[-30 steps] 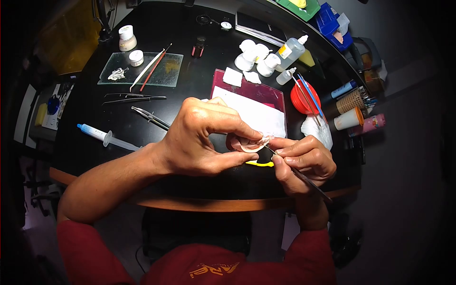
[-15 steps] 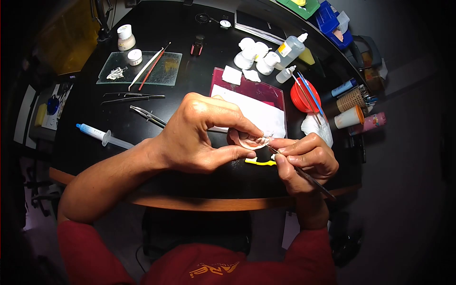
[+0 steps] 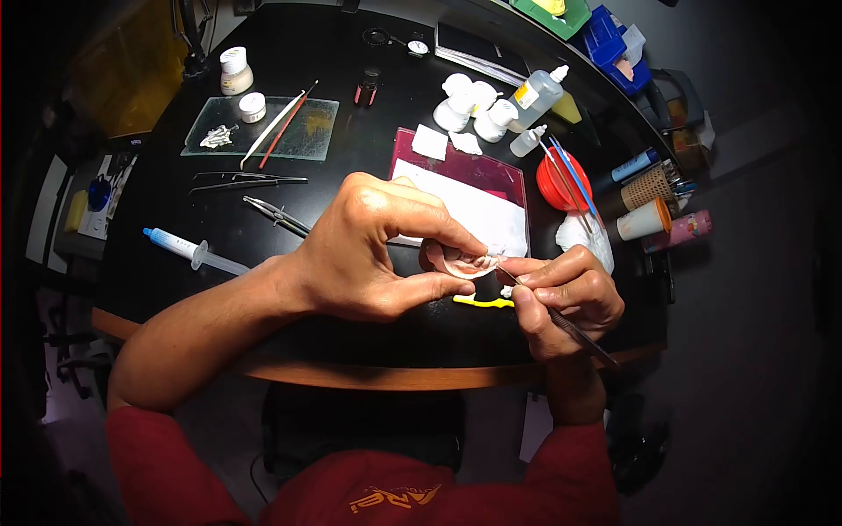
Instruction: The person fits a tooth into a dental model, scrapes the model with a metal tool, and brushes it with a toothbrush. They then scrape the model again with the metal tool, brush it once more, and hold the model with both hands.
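Observation:
A dental model (image 3: 463, 265) with a row of pale teeth is pinched between the thumb and index finger of my left hand (image 3: 373, 250). My right hand (image 3: 566, 298) grips a thin dark metal instrument (image 3: 574, 330), its fine tip at the right edge of the model. Fingertips of my right hand are close beside the model; whether they touch it I cannot tell. Just below lies a yellow plastic piece (image 3: 481, 302), partly behind my right fingers. Behind the model, a white paper sheet (image 3: 478, 206) rests on a dark red tray (image 3: 403, 149).
Syringe (image 3: 195, 250), tweezers (image 3: 250, 181) and pliers (image 3: 276, 215) lie at left. Farther back is a glass slab (image 3: 320, 127) with jars and brushes. White bottles (image 3: 500, 118), a red bowl (image 3: 561, 180), crumpled tissue (image 3: 586, 241) and a pen holder (image 3: 645, 190) stand at right.
The model has tilted slightly between my left fingers. The instrument and my right hand have shifted very little. The camera view has moved slightly.

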Action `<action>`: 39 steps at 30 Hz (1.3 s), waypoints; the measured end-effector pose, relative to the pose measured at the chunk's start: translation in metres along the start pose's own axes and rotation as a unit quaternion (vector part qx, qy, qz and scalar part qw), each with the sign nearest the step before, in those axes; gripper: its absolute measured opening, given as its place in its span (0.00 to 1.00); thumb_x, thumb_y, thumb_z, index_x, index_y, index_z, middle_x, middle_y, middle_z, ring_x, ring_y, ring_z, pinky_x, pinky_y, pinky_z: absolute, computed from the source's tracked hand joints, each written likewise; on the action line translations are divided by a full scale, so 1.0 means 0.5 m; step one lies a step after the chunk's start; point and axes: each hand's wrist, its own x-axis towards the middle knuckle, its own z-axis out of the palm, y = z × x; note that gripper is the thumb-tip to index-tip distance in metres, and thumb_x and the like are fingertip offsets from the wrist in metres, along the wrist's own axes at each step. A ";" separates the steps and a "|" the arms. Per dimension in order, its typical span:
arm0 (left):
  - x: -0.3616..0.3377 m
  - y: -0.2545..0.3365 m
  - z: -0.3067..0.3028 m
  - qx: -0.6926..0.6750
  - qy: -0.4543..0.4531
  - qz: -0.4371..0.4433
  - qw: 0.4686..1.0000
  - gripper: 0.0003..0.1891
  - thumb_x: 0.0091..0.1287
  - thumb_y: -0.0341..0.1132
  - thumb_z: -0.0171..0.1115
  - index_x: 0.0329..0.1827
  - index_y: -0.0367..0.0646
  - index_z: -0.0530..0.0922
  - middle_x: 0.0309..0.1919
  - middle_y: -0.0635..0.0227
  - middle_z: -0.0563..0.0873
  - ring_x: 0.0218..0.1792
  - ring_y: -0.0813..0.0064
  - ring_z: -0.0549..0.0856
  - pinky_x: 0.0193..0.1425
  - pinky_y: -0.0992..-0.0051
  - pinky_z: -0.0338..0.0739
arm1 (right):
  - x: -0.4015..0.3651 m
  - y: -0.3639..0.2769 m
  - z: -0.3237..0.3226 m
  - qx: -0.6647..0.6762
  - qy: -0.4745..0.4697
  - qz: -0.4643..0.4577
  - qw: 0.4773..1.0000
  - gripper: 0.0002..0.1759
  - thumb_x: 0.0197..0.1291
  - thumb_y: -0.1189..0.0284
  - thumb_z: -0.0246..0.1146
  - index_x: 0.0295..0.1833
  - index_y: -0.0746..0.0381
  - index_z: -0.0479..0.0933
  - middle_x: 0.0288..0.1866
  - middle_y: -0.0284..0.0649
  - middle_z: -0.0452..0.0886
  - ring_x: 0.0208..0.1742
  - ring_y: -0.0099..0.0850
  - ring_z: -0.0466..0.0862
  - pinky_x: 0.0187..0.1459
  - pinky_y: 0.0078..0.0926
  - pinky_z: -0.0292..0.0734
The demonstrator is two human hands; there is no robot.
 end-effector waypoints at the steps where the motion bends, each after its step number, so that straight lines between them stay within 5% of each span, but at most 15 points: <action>1: 0.000 0.000 0.000 0.004 0.000 0.003 1.000 0.16 0.52 0.27 0.84 0.45 0.38 0.92 0.32 0.65 0.93 0.30 0.78 0.89 0.40 0.77 0.78 | -0.001 0.002 0.000 -0.001 -0.002 -0.003 1.000 0.13 0.54 0.91 0.71 0.38 0.65 0.77 0.37 0.45 0.82 0.43 0.42 0.93 0.51 0.42 0.94; 15: -0.003 -0.004 0.004 0.022 0.016 0.018 0.999 0.16 0.52 0.27 0.84 0.44 0.39 0.92 0.32 0.66 0.94 0.30 0.78 0.89 0.42 0.78 0.77 | 0.008 0.013 0.000 -0.054 -0.045 -0.071 0.995 0.14 0.52 0.92 0.73 0.40 0.67 0.80 0.37 0.47 0.84 0.44 0.43 0.93 0.52 0.44 0.94; 36: -0.002 -0.001 0.003 0.006 0.004 -0.041 0.999 0.15 0.53 0.28 0.84 0.44 0.36 0.92 0.33 0.62 0.93 0.30 0.77 0.87 0.42 0.76 0.79 | 0.008 -0.002 0.005 -0.030 -0.021 -0.037 0.999 0.14 0.51 0.93 0.71 0.38 0.66 0.79 0.34 0.46 0.83 0.39 0.36 0.92 0.53 0.49 0.93; 39: -0.001 -0.004 0.001 0.021 0.006 -0.020 1.000 0.15 0.52 0.28 0.83 0.43 0.38 0.91 0.31 0.64 0.93 0.29 0.77 0.87 0.42 0.75 0.77 | 0.009 -0.009 0.005 -0.022 -0.021 0.002 1.000 0.09 0.55 0.90 0.70 0.35 0.66 0.79 0.35 0.49 0.85 0.43 0.42 0.92 0.54 0.49 0.91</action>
